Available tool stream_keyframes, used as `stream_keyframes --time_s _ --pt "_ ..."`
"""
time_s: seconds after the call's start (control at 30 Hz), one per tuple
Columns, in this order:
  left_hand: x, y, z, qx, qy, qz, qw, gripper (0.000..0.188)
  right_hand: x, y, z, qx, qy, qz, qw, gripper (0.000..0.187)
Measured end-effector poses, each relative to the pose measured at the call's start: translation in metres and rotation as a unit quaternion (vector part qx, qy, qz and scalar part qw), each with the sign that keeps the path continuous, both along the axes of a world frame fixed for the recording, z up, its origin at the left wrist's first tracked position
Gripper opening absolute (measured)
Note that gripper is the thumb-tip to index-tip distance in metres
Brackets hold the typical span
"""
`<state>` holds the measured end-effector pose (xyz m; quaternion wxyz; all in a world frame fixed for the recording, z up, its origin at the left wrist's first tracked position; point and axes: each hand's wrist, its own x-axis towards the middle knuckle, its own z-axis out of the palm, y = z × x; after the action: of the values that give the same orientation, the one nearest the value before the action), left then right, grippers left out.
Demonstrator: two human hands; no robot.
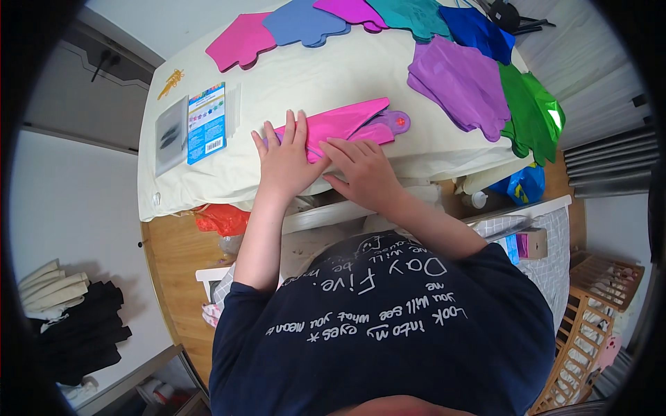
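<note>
On the cream-covered table lies a folded, shiny pink piece, long and flat, made of thin sheet-like material. A rounded purple tab with a small red-orange spot sticks out at its right end; a bit of purple also shows at the left end. My left hand rests flat on the left part of the piece, fingers spread. My right hand touches its near edge, fingers bent over the pink surface and the thumb apart below. Neither hand is lifting the piece.
Overlapping stacks of similar flat pieces curve around the table's far and right sides, among them a pink stack, a purple stack and a green stack. At left are a blue printed card, clear sleeves and golden strips.
</note>
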<state>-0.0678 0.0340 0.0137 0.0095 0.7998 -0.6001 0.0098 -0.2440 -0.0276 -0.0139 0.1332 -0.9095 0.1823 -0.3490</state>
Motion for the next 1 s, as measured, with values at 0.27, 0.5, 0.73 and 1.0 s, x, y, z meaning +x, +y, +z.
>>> stream_keyframes --time_s 0.27,0.5,0.73,1.0 --pt "-0.003 0.058 0.026 -0.005 0.1 -0.076 0.992 0.084 -0.017 -0.013 -0.01 -0.062 0.044 -0.006 0.997 0.045" --pt "0.023 0.081 0.039 -0.012 0.349 -0.108 0.931 0.042 -0.056 -0.028 -0.017 -0.107 -0.007 0.043 0.993 0.027" --pt "0.011 0.057 -0.016 -0.202 0.135 -0.269 0.932 0.048 -0.064 -0.038 -0.028 0.009 -0.084 0.138 0.987 0.03" --pt "0.002 0.046 -0.033 -0.232 0.096 -0.301 0.92 0.045 -0.067 -0.034 -0.031 0.108 -0.1 0.13 0.98 0.03"
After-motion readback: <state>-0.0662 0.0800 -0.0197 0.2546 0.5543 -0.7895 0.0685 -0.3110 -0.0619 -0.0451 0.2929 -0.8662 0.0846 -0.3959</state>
